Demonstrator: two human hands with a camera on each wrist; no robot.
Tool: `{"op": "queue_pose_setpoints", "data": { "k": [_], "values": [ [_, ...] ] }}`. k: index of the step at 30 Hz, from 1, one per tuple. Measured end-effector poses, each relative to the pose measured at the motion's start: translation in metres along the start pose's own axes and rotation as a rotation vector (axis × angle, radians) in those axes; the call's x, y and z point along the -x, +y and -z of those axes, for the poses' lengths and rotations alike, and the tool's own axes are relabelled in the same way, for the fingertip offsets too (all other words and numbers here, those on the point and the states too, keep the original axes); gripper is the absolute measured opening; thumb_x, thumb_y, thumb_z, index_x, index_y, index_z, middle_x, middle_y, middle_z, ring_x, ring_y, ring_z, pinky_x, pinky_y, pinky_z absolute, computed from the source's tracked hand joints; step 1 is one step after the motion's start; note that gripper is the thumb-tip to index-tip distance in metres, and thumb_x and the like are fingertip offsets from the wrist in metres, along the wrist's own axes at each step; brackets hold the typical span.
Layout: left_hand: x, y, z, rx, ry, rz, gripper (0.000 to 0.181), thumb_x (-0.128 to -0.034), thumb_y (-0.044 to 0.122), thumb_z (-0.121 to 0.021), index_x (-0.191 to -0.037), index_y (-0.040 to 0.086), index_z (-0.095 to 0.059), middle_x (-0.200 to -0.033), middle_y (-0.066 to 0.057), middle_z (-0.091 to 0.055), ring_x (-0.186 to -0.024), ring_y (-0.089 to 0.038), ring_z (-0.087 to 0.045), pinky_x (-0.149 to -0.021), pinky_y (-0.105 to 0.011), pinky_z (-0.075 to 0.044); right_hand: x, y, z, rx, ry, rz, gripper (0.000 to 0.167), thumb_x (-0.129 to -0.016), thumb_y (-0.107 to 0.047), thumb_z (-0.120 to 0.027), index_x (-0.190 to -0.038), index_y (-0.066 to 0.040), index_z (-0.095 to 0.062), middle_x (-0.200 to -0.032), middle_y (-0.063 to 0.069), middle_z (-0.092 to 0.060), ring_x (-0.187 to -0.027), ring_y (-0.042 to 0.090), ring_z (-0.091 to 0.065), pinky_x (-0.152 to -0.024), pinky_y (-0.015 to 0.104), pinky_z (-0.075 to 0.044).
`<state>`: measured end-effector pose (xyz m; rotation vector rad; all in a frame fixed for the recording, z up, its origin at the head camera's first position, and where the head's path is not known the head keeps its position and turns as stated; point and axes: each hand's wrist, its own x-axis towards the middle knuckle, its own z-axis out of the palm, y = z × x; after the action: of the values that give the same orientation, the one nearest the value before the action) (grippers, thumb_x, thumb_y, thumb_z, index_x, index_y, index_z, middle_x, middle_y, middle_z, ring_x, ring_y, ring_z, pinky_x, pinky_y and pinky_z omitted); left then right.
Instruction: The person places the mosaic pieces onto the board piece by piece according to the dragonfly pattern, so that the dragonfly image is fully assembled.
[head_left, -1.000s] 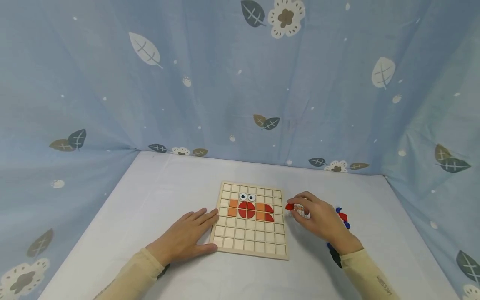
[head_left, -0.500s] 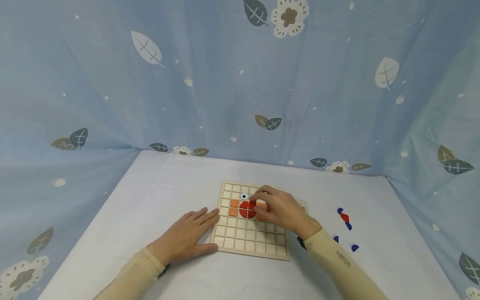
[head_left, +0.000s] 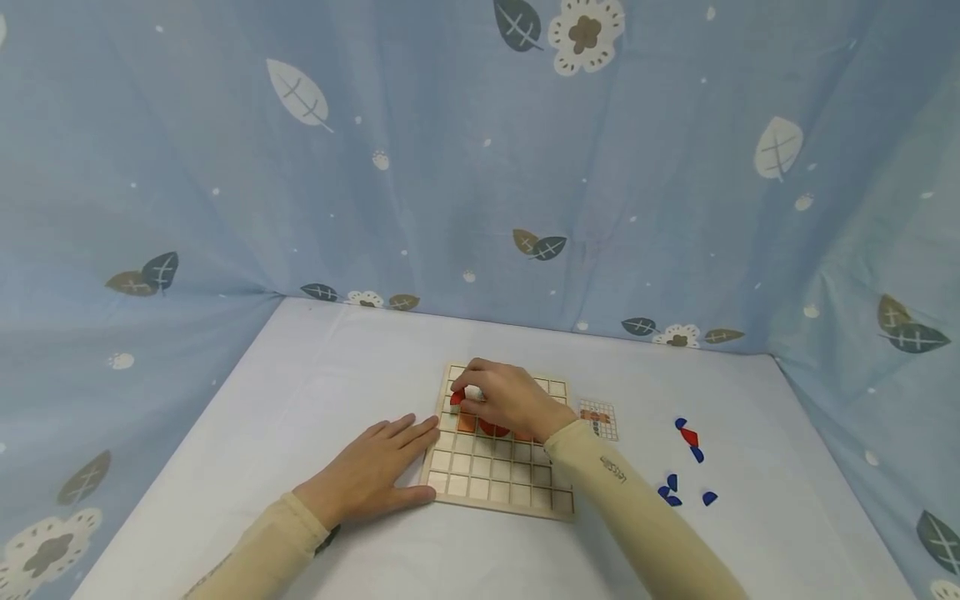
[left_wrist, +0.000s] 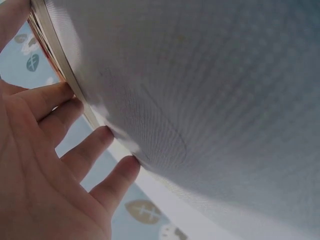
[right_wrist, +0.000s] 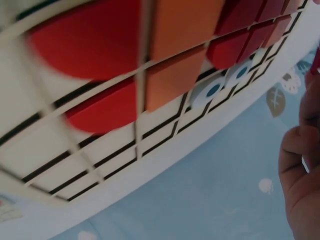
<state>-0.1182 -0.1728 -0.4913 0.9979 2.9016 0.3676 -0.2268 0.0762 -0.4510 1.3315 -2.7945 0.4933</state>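
The wooden grid board (head_left: pixel 480 489) lies flat, with red, orange and eye pieces in its cells; the right hand partly covers them in the head view. A red piece (head_left: pixel 457 397) is pinched between thumb and fingers of the right hand (head_left: pixel 513 400), over the board's upper left cells. Spread fingers of the left hand (head_left: pixel 367 475) rest at the board's left edge, touching it. In the right wrist view, two eye pieces (right_wrist: pixel 213 90) sit beside orange squares (right_wrist: pixel 172 80) and red rounded pieces (right_wrist: pixel 102 107).
A small pattern card (head_left: pixel 598 419) lies right of the board. Farther right on the white table (head_left: pixel 360 350) are a red piece (head_left: pixel 689 437) between two blue ones, and several more blue pieces (head_left: pixel 709 498). A patterned blue cloth (head_left: pixel 420 167) hangs behind.
The right hand has carried the red piece from beside the card leftwards across the board to its upper left. More blue pieces and the card are uncovered. The left hand has stayed in place.
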Motion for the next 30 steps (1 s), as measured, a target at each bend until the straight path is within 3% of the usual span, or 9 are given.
{"op": "queue_pose_setpoints", "data": {
  "k": [5, 14, 24, 30],
  "values": [
    [0.000, 0.000, 0.001, -0.006, 0.008, -0.009, 0.084, -0.0962, 0.066, -0.052, -0.156, 0.009, -0.040, -0.162, -0.004, -0.036, -0.147, -0.036, -0.034, -0.116, -0.055, -0.032, -0.012, -0.004, -0.006, 0.018, -0.068, -0.047, 0.021, -0.094, -0.030, -0.075, -0.114, -0.024, -0.076, -0.113, -0.009, -0.066, -0.092, 0.009, -0.066, -0.083, 0.031, -0.057],
    [0.000, -0.001, 0.000, -0.009, 0.011, -0.019, 0.084, -0.0963, 0.068, -0.050, -0.156, 0.009, -0.041, -0.163, -0.004, -0.035, -0.147, -0.036, -0.034, -0.115, -0.055, -0.033, -0.017, -0.005, -0.014, 0.030, -0.112, -0.087, 0.019, -0.094, -0.028, -0.075, -0.113, -0.026, -0.076, -0.110, -0.010, -0.066, -0.090, 0.006, -0.064, -0.084, 0.032, -0.057],
    [0.000, -0.001, 0.001, -0.005, 0.019, -0.021, 0.083, -0.0963, 0.066, -0.053, -0.155, 0.008, -0.042, -0.162, -0.004, -0.036, -0.147, -0.037, -0.034, -0.115, -0.055, -0.033, -0.016, -0.007, -0.019, 0.039, -0.082, -0.076, 0.020, -0.093, -0.023, -0.074, -0.113, -0.023, -0.077, -0.104, -0.007, -0.066, -0.083, 0.005, -0.062, -0.075, 0.027, -0.056],
    [0.001, 0.000, 0.001, 0.004, 0.018, -0.017, 0.083, -0.0963, 0.065, -0.054, -0.156, 0.008, -0.041, -0.163, -0.004, -0.036, -0.147, -0.037, -0.033, -0.115, -0.055, -0.033, -0.016, -0.008, -0.019, 0.054, -0.073, -0.066, 0.019, -0.095, -0.022, -0.072, -0.112, -0.023, -0.077, -0.107, -0.007, -0.067, -0.087, 0.007, -0.065, -0.078, 0.028, -0.057]
  ]
}}
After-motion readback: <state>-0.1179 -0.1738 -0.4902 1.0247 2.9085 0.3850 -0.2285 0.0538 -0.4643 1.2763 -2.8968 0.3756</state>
